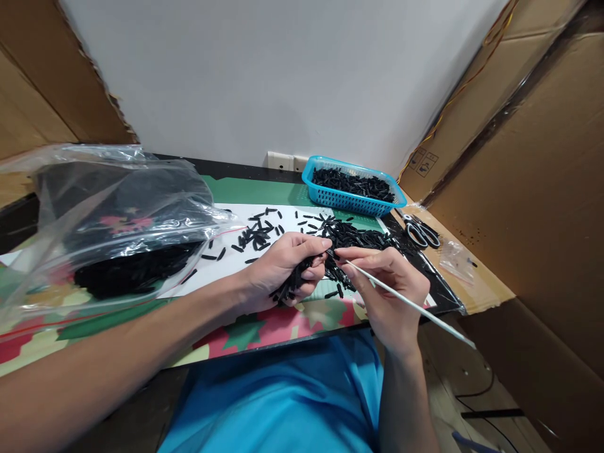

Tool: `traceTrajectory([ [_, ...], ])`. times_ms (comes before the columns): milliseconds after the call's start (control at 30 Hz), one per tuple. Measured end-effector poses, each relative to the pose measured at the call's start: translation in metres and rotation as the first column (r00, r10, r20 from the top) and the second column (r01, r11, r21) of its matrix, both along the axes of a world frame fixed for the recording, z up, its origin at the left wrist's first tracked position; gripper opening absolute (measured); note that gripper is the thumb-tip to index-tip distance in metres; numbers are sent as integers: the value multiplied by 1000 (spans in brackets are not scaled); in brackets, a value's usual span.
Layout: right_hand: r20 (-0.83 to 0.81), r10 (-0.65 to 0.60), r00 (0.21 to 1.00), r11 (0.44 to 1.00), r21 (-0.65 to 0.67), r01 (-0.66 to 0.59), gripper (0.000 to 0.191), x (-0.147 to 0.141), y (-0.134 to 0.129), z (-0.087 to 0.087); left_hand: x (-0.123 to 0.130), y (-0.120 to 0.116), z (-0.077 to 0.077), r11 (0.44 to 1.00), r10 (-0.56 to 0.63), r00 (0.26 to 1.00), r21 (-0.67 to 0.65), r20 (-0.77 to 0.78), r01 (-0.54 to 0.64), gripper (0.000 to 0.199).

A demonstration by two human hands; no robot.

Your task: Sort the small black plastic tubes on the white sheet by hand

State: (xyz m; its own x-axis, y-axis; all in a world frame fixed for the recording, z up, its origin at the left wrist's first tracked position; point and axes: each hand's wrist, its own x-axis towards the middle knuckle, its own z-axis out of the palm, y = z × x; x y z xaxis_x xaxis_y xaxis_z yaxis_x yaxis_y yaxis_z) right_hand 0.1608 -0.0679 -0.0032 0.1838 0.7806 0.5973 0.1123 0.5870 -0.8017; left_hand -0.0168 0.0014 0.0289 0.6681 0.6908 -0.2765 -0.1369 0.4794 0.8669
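Observation:
My left hand [295, 264] is closed around a bunch of small black strips [289, 286], with its thumb pinching one end near the fingertips. My right hand [389, 289] grips a thin white stick [415, 306] that slants down to the right. Its fingertips nearly meet the left thumb, by a black piece; I cannot tell which hand has that piece. Behind and under the hands, a heap of black strips [358, 236] lies on white paper [226, 267] and a green mat [245, 192]. A looser scatter of strips [258, 234] lies farther left.
A blue basket [352, 202] full of black strips stands by the wall. At left is a clear plastic bag [141, 207] with more black strips. Scissors [419, 231] and a small clear bag [457, 261] lie at right. Cardboard walls [542, 189] flank the table.

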Motion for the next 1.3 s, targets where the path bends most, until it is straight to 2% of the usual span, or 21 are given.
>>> traceTrajectory([
  [633,32,3,999,999,-50,-1,19,-1,1,-5,-1,0,-1,998,24,1000,54,13,-25,49],
  [767,-1,15,1000,999,-38,-15,17,-4,1,-3,-1,0,-2,997,38,999,66,28,-39,48],
  [1133,-47,55,997,992,-115,-60,11,-1,0,3,-2,-1,-1,995,28,999,98,21,-30,47],
  [1300,-20,21,1000,990,-136,-24,14,-6,0,3,-2,0,-1,991,16,1000,130,26,-19,50],
])
